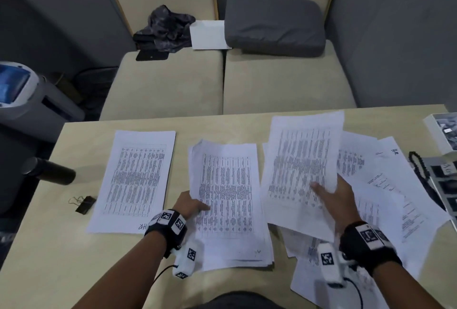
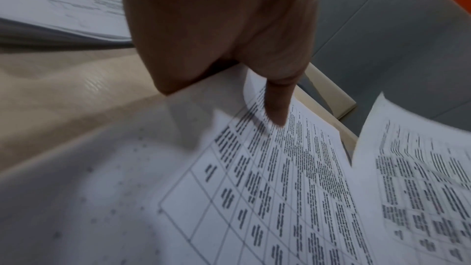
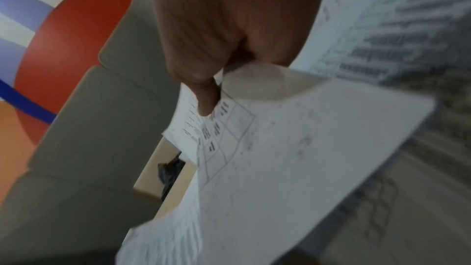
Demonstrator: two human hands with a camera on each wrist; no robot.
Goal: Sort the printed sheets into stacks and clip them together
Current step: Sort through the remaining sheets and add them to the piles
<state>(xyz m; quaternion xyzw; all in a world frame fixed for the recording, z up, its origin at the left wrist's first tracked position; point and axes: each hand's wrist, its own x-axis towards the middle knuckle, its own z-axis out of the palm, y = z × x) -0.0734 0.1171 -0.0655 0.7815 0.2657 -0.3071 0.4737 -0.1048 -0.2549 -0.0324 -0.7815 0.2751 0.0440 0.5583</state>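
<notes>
At 9 o'clock of the right hand (image 1: 332, 200), which pinches a lifted sheet (image 1: 303, 167), lies the middle stack (image 1: 227, 200), long axis 12–6, pinched by the left hand (image 1: 191, 206).

Three stacks of printed sheets (image 1: 230, 200) lie side by side, a black binder clip (image 1: 85, 205) left of them.

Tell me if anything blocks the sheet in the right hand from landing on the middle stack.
Nothing visible does. The right hand holds the sheet lifted just right of the middle stack. The left hand holds only that stack's left edge, thumb on top; the rest of its top is bare.
</notes>
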